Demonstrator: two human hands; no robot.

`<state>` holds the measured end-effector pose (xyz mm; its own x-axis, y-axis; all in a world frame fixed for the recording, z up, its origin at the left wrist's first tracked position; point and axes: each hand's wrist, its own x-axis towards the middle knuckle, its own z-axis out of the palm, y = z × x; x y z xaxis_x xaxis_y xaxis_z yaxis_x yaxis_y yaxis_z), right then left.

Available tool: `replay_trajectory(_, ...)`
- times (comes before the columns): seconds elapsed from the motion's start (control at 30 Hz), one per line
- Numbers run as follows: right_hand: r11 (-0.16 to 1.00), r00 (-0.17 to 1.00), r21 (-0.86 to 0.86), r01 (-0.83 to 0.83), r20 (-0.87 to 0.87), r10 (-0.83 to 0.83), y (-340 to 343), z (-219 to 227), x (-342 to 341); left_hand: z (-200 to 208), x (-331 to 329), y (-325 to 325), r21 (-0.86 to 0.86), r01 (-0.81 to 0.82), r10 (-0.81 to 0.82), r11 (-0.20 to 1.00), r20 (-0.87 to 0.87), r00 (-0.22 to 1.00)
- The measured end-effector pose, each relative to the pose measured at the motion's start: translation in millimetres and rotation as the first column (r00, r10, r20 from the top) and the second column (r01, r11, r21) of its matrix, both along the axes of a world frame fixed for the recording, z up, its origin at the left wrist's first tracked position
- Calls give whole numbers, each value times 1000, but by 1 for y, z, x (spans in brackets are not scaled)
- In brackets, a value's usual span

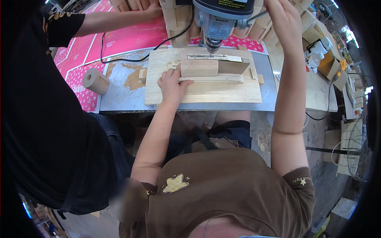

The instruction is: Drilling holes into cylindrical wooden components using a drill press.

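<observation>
A bench drill press (pixel 217 27) stands at the far side of the table, its chuck (pixel 213 46) and bit pointing down at the back of a wooden jig. In this jig on a pale plywood board (pixel 222 93) lies a rectangular wooden block (pixel 199 68). My left hand (pixel 172 84) is closed on the block's left end, its thumb along the jig's front strip. A flat brownish plate (pixel 234 66) stands right of the block. My right hand (pixel 282 14) is raised at the upper right, closed round the drill press lever (pixel 258 16); its fingertips are partly hidden.
A wooden cylinder with a hole (pixel 96 81) lies at the table's left. A black cable (pixel 137 60) runs over pink patterned sheeting (pixel 131 35). Stacked wooden pieces (pixel 176 25) stand behind. On the left, a person in black reaches a hand (pixel 154 9) to them. A fan (pixel 357 148) stands right.
</observation>
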<state>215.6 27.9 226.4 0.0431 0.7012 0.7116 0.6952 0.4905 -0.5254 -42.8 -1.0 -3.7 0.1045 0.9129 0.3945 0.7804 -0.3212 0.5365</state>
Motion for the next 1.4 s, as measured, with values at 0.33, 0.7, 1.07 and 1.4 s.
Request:
replay_trajectory(0.33,960,998,279,-4,-58,21,-45,-150,-35,-2,0,1,-13,-2,2,1000,-14,1000)
replay_trajectory(0.7,962,969,160,222,70,-235,24,0,-11,3,24,-1,0,-8,8,1000,-43,999)
replay_trajectory(1.07,993,998,91,69,-13,-68,-65,-85,-27,0,37,-2,36,-2,2,999,2,1000)
replay_trajectory(1.4,847,992,526,-73,126,7,-44,-98,-25,1,37,-2,21,-9,10,1000,-40,999)
